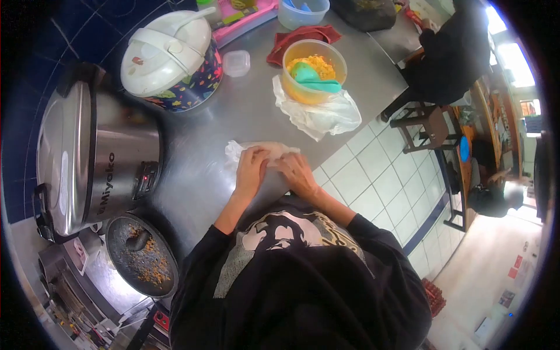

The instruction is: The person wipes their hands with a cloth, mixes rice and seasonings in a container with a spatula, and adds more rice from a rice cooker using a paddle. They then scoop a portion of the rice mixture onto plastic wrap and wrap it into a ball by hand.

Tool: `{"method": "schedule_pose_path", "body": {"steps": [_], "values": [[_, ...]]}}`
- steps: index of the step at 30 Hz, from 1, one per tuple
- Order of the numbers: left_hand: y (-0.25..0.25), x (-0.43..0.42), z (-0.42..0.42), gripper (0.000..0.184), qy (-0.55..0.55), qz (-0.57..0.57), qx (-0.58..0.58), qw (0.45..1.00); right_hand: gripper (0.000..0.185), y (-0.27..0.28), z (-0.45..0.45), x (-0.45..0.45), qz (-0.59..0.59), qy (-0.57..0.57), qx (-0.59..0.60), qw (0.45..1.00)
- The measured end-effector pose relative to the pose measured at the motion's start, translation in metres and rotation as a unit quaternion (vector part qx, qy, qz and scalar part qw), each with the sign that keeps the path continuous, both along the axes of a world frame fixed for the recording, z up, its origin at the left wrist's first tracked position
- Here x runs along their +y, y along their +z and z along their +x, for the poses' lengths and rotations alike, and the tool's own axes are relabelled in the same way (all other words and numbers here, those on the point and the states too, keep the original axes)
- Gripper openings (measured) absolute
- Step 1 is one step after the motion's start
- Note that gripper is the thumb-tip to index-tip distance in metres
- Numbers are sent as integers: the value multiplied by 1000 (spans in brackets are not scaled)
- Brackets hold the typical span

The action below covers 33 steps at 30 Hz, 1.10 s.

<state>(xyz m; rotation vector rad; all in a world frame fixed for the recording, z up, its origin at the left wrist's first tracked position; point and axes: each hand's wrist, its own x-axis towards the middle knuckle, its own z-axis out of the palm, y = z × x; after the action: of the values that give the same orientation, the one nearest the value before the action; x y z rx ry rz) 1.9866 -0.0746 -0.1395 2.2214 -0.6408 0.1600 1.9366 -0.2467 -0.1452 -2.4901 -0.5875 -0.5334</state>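
Between my hands lies a pale, thin wrapper point(269, 149), partly rolled, on the metal table, its crumpled white end sticking out to the left. My left hand point(252, 167) has its fingers curled on the near side of the roll. On the right part of it, my right hand point(297, 173) presses with bent fingers. What the roll holds inside is hidden. Beyond my hands stands a yellowish plastic bowl point(288, 65) of orange-yellow crumbly food with a green spoon point(321, 85) in it. A crumpled white sheet point(326, 118) lies under and beside the bowl.
A large steel rice cooker point(125, 169) and a patterned pot with a white lid point(169, 55) stand at left. Below them is a black mortar point(119, 265) with a pestle. A small clear container point(236, 63), a red cloth point(315, 36) and a stool point(429, 125) are further off. A person in dark clothes point(458, 52) is at upper right.
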Motion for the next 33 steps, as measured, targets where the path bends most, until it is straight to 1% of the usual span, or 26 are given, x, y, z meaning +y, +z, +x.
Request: {"method": "schedule_pose_path", "body": {"steps": [1,3,4,5,6,7,9,10,12,13,15,16,18,20,21,23,24,26,27,28,29,30,31,32,33], "values": [[-2,1,-5,26,9,-17,1,1000,47,0,-2,-3,2,-3,5,1000],[-4,0,-10,26,16,-34,4,999,44,18,10,-9,-14,-92,-15,996],[-5,0,-9,27,21,-32,-4,999,44,6,15,-14,-13,-95,-13,995],[-5,-1,-9,28,27,-30,-11,999,42,-14,19,-22,3,-75,6,997],[-7,0,-10,28,25,-30,-10,999,40,-19,21,-27,19,-54,24,998],[-8,0,-10,28,27,-25,-12,999,40,-22,17,-34,19,-54,24,998],[-8,0,-9,28,31,-20,-16,999,28,-13,11,-50,34,-54,-3,998],[-7,1,-9,27,31,-19,-10,999,28,-17,6,-62,35,-54,-2,998],[-6,1,-11,27,30,-20,-2,999,21,-18,-1,-78,66,-105,1,992],[-5,1,-10,27,26,-20,1,999,21,-20,-4,-80,66,-104,1,992],[-6,2,-9,27,24,-19,5,1000,14,15,-1,-67,127,-235,1,964],[-8,1,-9,26,25,-14,0,1000,14,28,3,-54,127,-236,3,963],[-11,0,-9,26,21,-9,-4,1000,15,44,15,-14,266,-177,38,947],[-12,1,-10,29,21,-6,-6,1000,18,39,25,16,323,-159,130,924],[-4,0,-11,29,20,-4,-6,1000,18,28,24,18,324,-159,131,923],[11,-2,-12,29,72,-6,1,997,18,-7,27,21,271,-226,214,911],[4,2,-11,29,72,-5,2,997,18,-15,27,18,272,-225,215,911],[-14,15,-7,26,150,-67,155,974,16,-20,24,10,306,-228,253,889],[-19,21,-2,24,145,-69,155,975,16,-19,25,9,306,-228,255,888],[-25,25,1,24,146,-68,157,974,19,-17,26,9,298,-240,281,880],[-20,27,7,27,154,-62,215,962,21,-13,29,10,289,-251,305,872],[-14,27,12,29,162,-56,270,947,21,-12,31,9,290,-250,305,872],[-10,27,15,29,163,-57,269,947,25,-10,32,7,253,-262,329,871],[-5,24,17,35,164,62,198,964,29,-10,33,5,215,-275,352,869],[0,22,21,42,161,180,123,963,29,-11,34,4,215,-275,351,869]]}}
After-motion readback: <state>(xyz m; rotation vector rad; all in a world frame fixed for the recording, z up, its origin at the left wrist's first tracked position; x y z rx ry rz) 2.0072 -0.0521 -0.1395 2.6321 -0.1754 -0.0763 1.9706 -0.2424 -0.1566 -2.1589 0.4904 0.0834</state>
